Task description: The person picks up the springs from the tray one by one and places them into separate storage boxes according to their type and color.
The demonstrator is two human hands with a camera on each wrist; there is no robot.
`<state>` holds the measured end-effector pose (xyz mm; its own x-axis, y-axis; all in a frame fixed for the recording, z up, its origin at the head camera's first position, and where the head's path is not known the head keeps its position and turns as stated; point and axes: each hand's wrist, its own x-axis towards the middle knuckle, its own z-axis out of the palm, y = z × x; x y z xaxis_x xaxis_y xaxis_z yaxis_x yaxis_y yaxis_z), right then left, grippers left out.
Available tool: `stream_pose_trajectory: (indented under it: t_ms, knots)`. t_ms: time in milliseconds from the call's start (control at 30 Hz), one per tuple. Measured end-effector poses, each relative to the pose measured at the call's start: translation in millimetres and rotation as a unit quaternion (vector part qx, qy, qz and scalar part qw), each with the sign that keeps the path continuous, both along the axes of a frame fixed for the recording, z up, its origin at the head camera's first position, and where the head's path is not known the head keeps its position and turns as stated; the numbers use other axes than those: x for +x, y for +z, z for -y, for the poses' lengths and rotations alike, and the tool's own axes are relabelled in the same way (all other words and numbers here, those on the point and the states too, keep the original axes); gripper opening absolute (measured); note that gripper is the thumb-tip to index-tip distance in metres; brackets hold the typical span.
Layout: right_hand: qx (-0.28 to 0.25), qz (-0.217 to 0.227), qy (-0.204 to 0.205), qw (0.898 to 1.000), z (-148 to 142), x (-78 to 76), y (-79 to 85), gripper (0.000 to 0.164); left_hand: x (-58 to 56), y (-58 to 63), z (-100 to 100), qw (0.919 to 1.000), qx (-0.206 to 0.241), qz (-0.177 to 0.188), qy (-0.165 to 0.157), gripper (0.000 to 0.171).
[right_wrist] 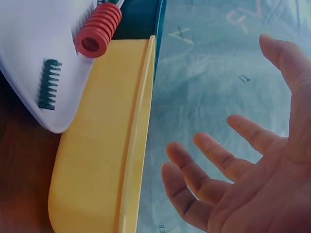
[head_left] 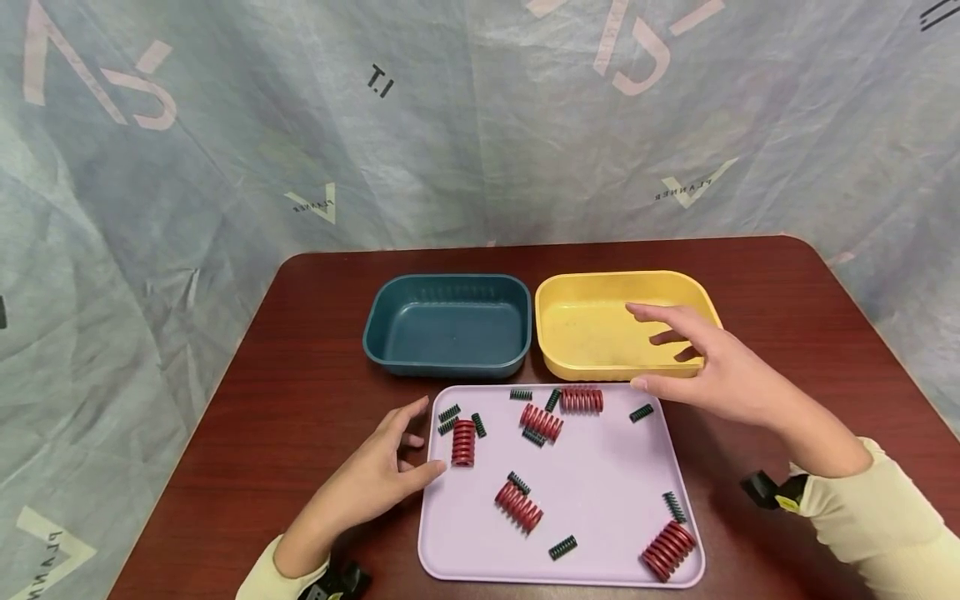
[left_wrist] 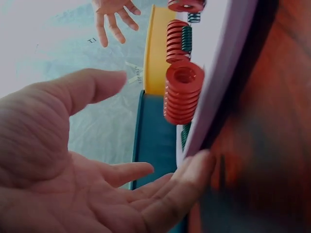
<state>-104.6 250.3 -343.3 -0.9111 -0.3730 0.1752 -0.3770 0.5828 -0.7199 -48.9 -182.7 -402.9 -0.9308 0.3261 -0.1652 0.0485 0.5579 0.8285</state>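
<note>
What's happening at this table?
A person has both bare hands around a lilac tray of loose springs, larger red springs mixed with small dark green springs. Neither hand holds anything. The left hand is at the tray's left edge, near one red spring; whether it touches the tray is hard to tell. The right hand is raised by the yellow bin. A blue bin sits left of that. All visible springs are on the tray.
</note>
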Motion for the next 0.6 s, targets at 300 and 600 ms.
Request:
stream_pose_trajectory:
  t_ms: [300,600]
  knots:
    - [-0.028,0.016,0.030,0.999,4.7,7.0,-5.4,0.077,4.0,-14.2,-3.3,0.9992,-0.032,-0.024,-0.001,0.078]
    - [-0.044,0.053,0.052,0.996,7.6,10.7,-15.1,0.072,2.4,-21.3,-7.6,0.9990,-0.030,-0.028,0.019,0.074]
